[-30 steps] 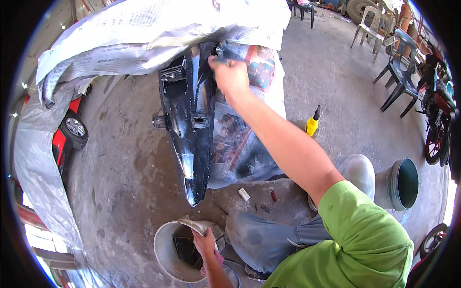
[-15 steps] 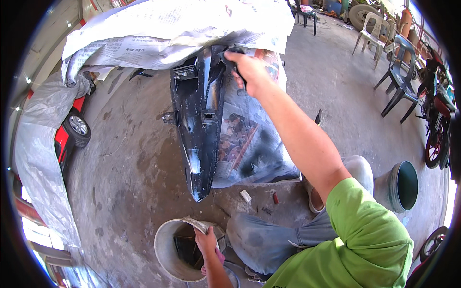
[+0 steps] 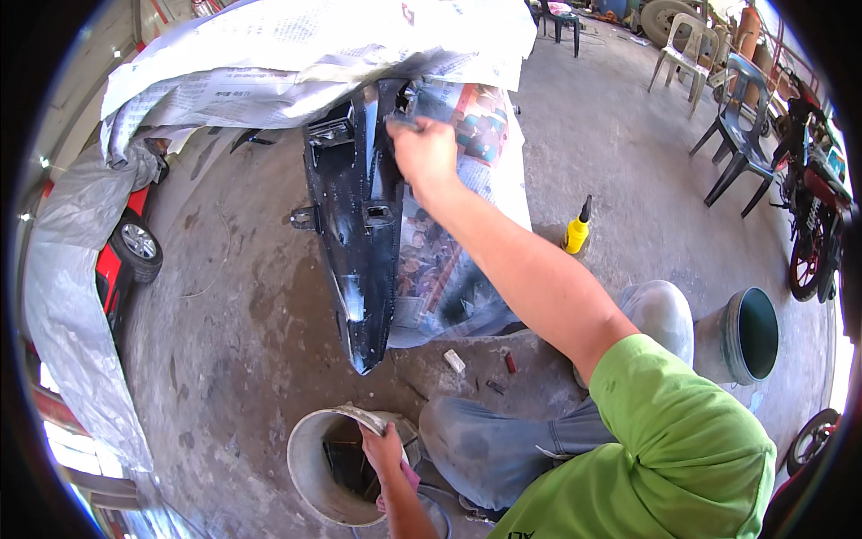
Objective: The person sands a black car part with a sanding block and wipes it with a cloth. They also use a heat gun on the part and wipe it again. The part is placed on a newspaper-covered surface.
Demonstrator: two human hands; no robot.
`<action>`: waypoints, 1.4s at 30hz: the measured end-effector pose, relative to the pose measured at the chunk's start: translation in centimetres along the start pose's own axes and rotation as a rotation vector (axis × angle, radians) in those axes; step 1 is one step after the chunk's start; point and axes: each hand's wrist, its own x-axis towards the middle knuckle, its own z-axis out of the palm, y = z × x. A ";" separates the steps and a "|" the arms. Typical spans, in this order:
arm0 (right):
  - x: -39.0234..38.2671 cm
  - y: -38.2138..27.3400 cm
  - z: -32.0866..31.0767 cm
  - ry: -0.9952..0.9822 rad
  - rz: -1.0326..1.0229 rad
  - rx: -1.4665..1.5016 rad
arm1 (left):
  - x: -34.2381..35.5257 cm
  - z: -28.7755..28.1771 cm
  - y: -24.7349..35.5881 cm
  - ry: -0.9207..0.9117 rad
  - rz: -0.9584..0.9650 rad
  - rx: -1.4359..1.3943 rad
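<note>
A long black moulded panel (image 3: 346,225), like a car bumper seen end-on, has whitish scuffed patches and pale specks. My right hand (image 3: 424,157) reaches over its upper right edge, fingers closed on a small dark grey piece (image 3: 406,123) that lies against the panel; its kind cannot be made out. At the bottom, my left hand (image 3: 384,449) grips the rim of a whitish bucket (image 3: 305,463). A pink cloth (image 3: 409,476) hangs beside that wrist, partly hidden. Inside the bucket are dark shapes, too dim to name.
Newspaper (image 3: 314,54) covers the panel's far end; more printed sheets (image 3: 449,260) lie to its right. A yellow bottle (image 3: 576,235) stands on the concrete floor. A dark bucket (image 3: 754,337) is by my knee. Chairs (image 3: 741,135) and a motorcycle (image 3: 813,216) stand right, a sheet-covered red car (image 3: 108,265) left.
My right hand has come nearer along the panel and slightly left. The yellow bottle, mostly behind my forearm before, now shows. My left hand stays on the bucket rim.
</note>
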 end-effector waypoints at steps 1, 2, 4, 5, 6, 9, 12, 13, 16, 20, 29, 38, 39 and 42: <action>-2.2 -0.5 -0.2 -0.061 -0.008 -0.070 | 0.1 -0.5 -0.6 0.013 -0.007 0.006; -2.3 -0.3 0.0 -0.106 -0.013 -0.019 | 0.2 -0.9 -1.1 0.027 -0.020 0.009; -0.4 -0.2 -0.5 -0.063 -0.039 -0.032 | 0.3 -0.2 -1.0 0.011 -0.018 0.003; 1.5 -0.5 -0.6 0.010 -0.054 -0.081 | 0.5 0.3 -0.7 0.007 -0.013 -0.004; 1.7 -2.2 -0.8 -0.069 0.049 -0.003 | 0.6 0.5 -0.8 0.008 -0.018 -0.005; -0.2 -1.0 -0.8 -0.039 0.054 -0.102 | 0.2 0.4 -1.1 0.008 -0.012 0.012; -2.8 -1.1 -1.2 -0.196 0.008 -0.133 | 0.0 -0.8 -0.8 0.033 -0.020 -0.013; -1.7 -1.0 -1.4 -0.185 -0.003 -0.130 | -0.1 -0.7 -0.6 0.023 -0.021 -0.027; 1.2 -3.1 -1.0 -0.109 0.175 0.012 | 0.1 0.0 -0.3 0.018 0.002 0.002; 0.7 -1.1 -0.8 -0.024 0.042 0.044 | 0.1 0.4 -0.3 0.030 0.012 0.005; 0.2 -1.5 -5.1 -0.505 0.094 0.461 | -0.3 -1.2 -0.1 0.039 -0.011 -0.007; -5.6 8.7 -4.2 -0.623 0.348 0.500 | -0.3 -0.4 0.1 0.016 0.028 0.000; -5.9 10.7 -5.1 -0.767 0.286 0.366 | 0.0 -0.1 -0.6 0.029 0.049 0.010; -5.1 9.4 -5.7 -0.701 0.252 0.395 | 0.7 -0.3 -2.4 0.056 0.061 0.034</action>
